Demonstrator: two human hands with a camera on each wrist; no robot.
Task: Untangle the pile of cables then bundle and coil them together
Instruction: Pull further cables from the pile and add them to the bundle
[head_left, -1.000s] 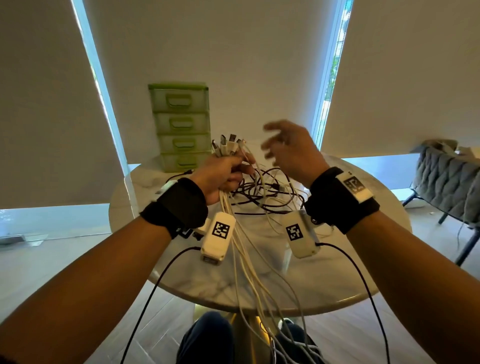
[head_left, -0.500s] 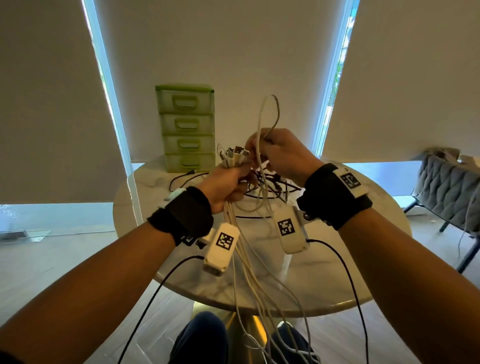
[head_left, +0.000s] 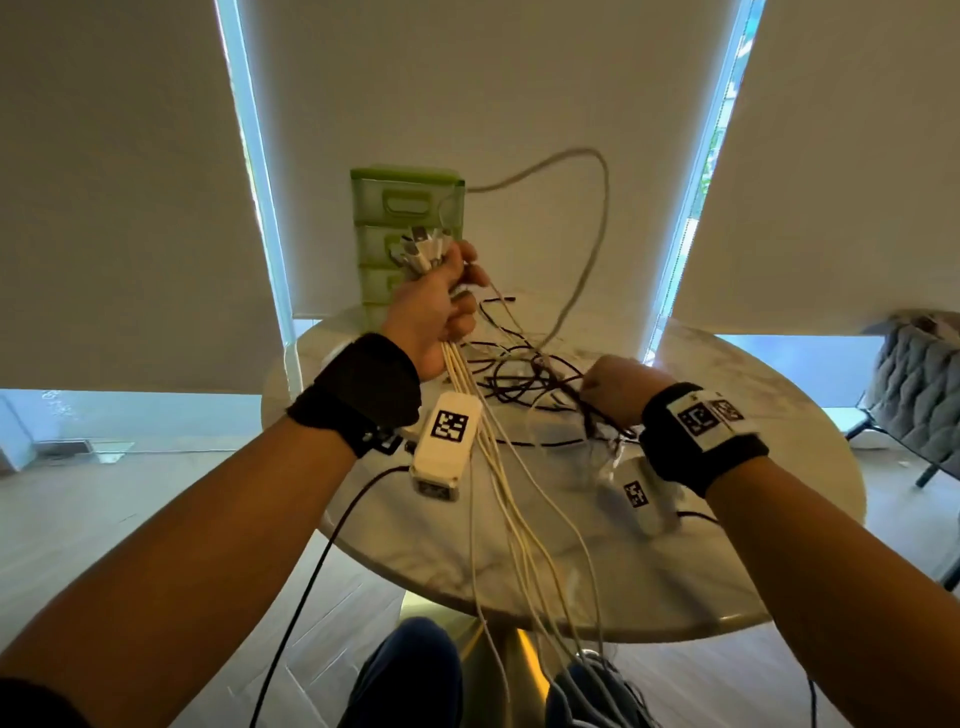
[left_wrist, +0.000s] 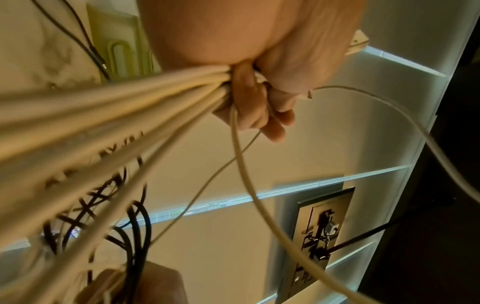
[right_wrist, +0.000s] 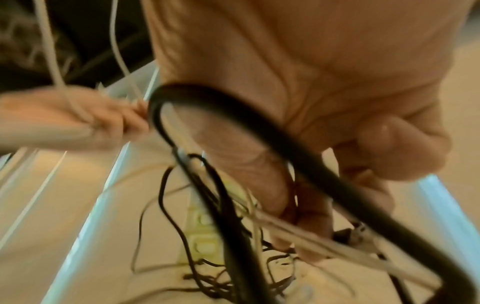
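Cables (head_left: 470, 384): left hand (head_left: 434, 312) grips; right wrist alone shows right hand (right_wrist: 306, 230) pinching.

You sit in a home living or dining room: a round marble surface (head_left: 649, 587) on a gold pedestal, roller blinds (head_left: 119, 197) over tall windows, a tufted grey chair (head_left: 919, 395), pale plank flooring (head_left: 104, 519).

Green drawer unit (head_left: 405, 208) stands on round marble table (head_left: 701, 587) — grey chair (head_left: 919, 384) right.
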